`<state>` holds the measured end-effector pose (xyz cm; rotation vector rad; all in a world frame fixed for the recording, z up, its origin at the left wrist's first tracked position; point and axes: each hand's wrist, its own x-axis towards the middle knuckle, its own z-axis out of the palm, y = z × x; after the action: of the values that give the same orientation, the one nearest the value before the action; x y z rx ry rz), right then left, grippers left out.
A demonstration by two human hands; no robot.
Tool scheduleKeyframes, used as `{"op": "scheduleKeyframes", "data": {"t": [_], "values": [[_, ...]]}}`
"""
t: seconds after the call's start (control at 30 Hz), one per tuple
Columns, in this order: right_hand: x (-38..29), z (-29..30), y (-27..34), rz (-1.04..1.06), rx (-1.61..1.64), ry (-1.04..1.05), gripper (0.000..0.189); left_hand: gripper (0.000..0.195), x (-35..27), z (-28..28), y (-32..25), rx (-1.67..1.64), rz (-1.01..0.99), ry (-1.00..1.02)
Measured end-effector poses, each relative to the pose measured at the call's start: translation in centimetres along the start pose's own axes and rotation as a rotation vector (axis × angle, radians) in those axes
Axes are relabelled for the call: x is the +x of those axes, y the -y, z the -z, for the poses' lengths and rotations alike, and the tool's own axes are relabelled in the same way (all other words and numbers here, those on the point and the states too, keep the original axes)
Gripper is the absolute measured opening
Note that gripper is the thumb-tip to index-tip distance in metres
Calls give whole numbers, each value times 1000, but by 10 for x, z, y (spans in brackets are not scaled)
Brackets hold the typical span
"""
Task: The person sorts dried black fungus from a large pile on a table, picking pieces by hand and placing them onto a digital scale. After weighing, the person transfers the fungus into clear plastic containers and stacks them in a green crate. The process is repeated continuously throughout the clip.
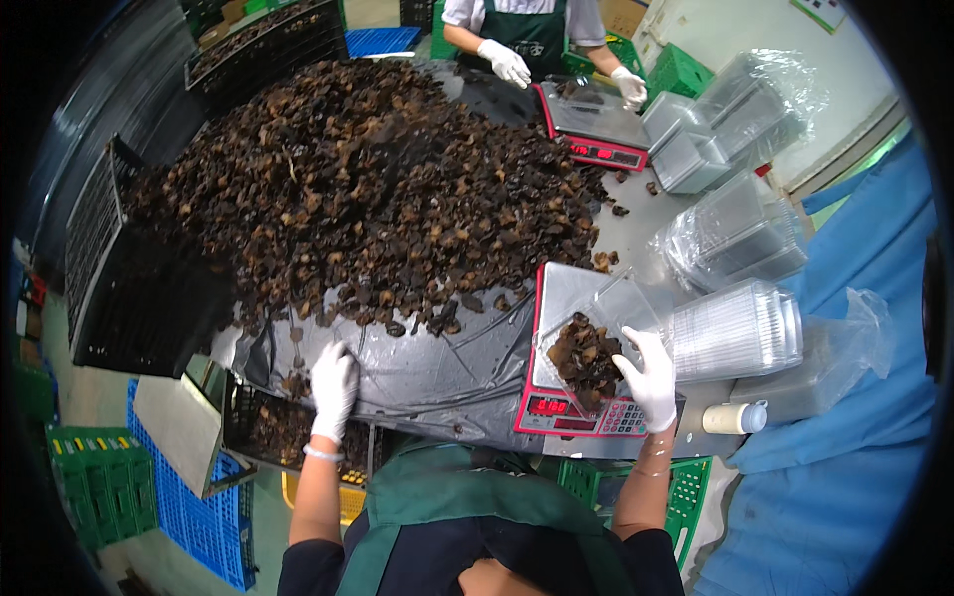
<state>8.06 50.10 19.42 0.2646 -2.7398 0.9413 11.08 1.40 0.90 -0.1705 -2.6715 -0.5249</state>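
Observation:
A large heap of dark brown wood ear fungus (387, 171) covers the metal table. My left hand (334, 387), in a white glove, rests near the table's front edge with its fingers curled; whether anything is in it is hidden. My right hand (647, 376), also gloved, touches the right side of a clear plastic container that holds a clump of fungus (585, 354). Its clear hinged lid (622, 305) stands open. The container sits tilted on the plate of a red digital scale (555, 298) with a lit display.
A co-worker's gloved hands (507, 63) are at a second red scale (596, 119). Stacked clear containers (734, 328) and a capped bottle (734, 418) stand at right. Black crates (134, 298) flank the heap; another black crate (298, 439) is below the table edge.

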Motion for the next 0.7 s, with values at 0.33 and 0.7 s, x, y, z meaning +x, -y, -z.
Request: {"op": "scheduleKeyframes", "data": {"t": [0.33,0.7], "values": [[93,-54,92,-44,454,-424,40,26,6,51,78,194,148,-178],[291,-165,-142,-840,410,-746,58,54,24,-6,62,-25,-12,348]]}}
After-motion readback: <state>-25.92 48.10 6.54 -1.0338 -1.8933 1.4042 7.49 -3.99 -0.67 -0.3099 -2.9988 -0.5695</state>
